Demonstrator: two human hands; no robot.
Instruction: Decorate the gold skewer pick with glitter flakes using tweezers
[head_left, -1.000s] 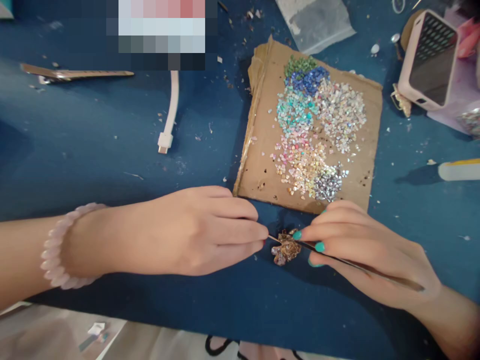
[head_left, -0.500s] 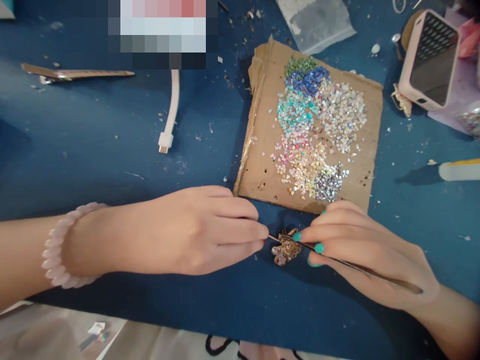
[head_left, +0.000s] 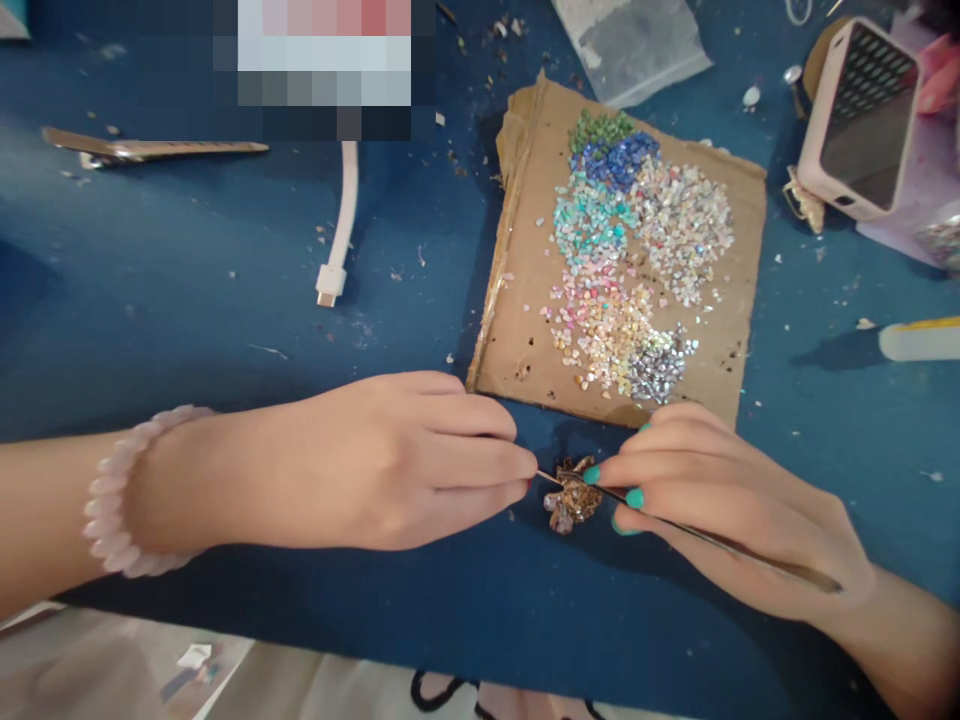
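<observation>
My left hand [head_left: 397,465] is closed in a pinch on a thin metal rod [head_left: 549,476], which runs right to a small brown, glittery ornament [head_left: 576,498] with clear petal-like stones. My right hand [head_left: 720,510], with green nails, is closed around dark tweezers [head_left: 739,550]. Their tips meet the ornament's upper part, where a finger partly hides them. Just above both hands lies a piece of cardboard [head_left: 517,350] bearing heaps of small chips in green, blue, turquoise, white, pink, yellow and silver.
A metal clip [head_left: 172,149] and a white cable [head_left: 349,200] lie at the upper left. Beyond the cardboard is a clear plastic bag [head_left: 637,50]. On the right are a pink-framed device [head_left: 862,120] and a white-and-yellow tool [head_left: 919,340]. Crumbs dot the blue table [head_left: 420,620].
My right hand and the tweezers have shifted very slightly to the left. My left hand has stayed in place.
</observation>
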